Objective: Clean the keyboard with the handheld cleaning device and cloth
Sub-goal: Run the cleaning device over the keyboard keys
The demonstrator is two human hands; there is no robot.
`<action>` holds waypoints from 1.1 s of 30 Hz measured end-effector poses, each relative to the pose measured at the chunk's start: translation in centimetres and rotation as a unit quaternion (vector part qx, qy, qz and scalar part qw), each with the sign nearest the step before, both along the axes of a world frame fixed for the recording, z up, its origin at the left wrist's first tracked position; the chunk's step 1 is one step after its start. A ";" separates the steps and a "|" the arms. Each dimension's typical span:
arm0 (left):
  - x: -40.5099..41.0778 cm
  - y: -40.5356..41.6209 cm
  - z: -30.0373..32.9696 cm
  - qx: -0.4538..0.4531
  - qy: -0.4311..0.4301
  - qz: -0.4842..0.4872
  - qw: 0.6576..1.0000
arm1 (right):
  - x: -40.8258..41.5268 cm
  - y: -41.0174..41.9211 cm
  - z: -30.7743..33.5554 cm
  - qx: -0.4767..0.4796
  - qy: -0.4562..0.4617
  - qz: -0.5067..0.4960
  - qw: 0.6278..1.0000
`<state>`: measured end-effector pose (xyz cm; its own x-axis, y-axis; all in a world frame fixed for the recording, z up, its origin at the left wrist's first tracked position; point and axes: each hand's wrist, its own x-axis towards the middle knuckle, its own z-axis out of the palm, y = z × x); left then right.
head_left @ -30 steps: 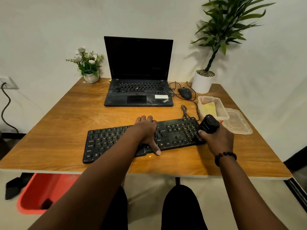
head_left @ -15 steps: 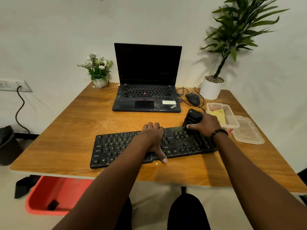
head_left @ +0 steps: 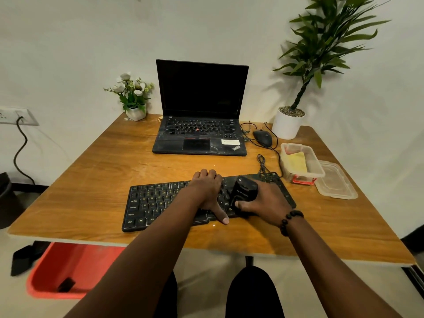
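Scene: a person is sitting at a wooden tabletop (head_left: pixel 96 180), looking down at both hands.
Keyboard: the black keyboard (head_left: pixel 160 203) is lying near the tabletop's near edge, in front of an open laptop (head_left: pixel 199 111).
Left hand: the left hand (head_left: pixel 207 191) is lying flat across the keyboard's middle, fingers straight and thumb reaching its near edge, steadying it; its grip is holding nothing.
Right hand: the right hand (head_left: pixel 266 203) is wrapping its grip round the cleaner (head_left: pixel 244 191), a small black device standing on the keys right of centre.
Cloth: a yellow cloth (head_left: pixel 297 161) is lying in a clear tub (head_left: pixel 319 169) at the far right, its lid (head_left: pixel 337 184) beside it.
Progress: the device pass is looking underway on the right half; the left keys are probably waiting, and the cloth wipe is not yet begun.
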<state>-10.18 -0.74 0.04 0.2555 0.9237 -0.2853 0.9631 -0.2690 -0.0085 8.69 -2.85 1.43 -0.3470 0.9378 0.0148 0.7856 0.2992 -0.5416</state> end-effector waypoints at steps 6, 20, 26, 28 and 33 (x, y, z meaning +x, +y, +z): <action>-0.3 -0.2 -0.2 0.010 -0.011 0.005 1.000 | 1.5 -3.8 -0.8 -0.033 0.031 0.006 0.999; -5.6 -2.6 -0.3 -0.052 -0.027 0.030 0.998 | -0.2 -8.4 -4.6 0.025 0.356 -0.366 0.860; -6.0 -3.2 -0.3 -0.044 -0.024 0.038 0.998 | -4.4 -8.9 -5.7 0.005 0.345 -0.389 0.854; -6.0 -3.2 -0.1 -0.049 -0.020 0.040 0.998 | -5.6 -9.3 -6.1 0.015 0.338 -0.378 0.862; -5.6 -3.0 0.0 -0.055 -0.018 0.036 0.998 | -8.4 -10.6 -6.6 0.029 0.322 -0.326 0.888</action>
<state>-15.74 -3.73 0.05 0.2013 0.9037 -0.3778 0.9792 -0.1963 0.0523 0.29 -13.42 -5.21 0.3674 0.9275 0.0687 0.3350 -0.0630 -0.9401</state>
